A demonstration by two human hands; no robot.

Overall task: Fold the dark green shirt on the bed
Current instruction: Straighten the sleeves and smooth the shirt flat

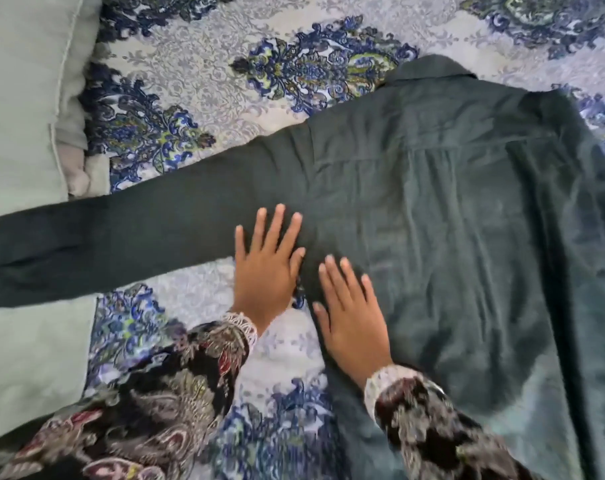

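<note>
Head view, bed: the bed point(197, 81) fills the picture, its cover pale grey with blue and green flower medallions.
Shirt: the dark green shirt point(467, 237) lies flat on the bed, back side up, taking up the right half from 1 o'clock down to 5 o'clock; its collar point(429, 69) points to 12 o'clock.
Shirt sleeve: one long sleeve point(121, 233) stretches straight out from the shoulder toward 9 o'clock, crossing onto the pale green bedding.
Pale green bedding: a pillow point(20, 98) sits at 10 o'clock with a piped seam down its edge; more pale green cloth point(30, 358) lies at 8 o'clock, under the sleeve end.
Patterned cuffs: both of the person's arms come in from 6 o'clock in dark paisley sleeves with pale lace cuffs.
Left hand: the left hand point(263, 271) rests palm down near the centre, where the sleeve meets the shirt body; its fingers are straight and spread, tips on the green cloth, heel over the bed cover.
Right hand: the right hand point(353, 313) lies flat just beside it toward 4 o'clock, on the shirt's side edge; fingers straight, slightly spread, pinching nothing.
</note>
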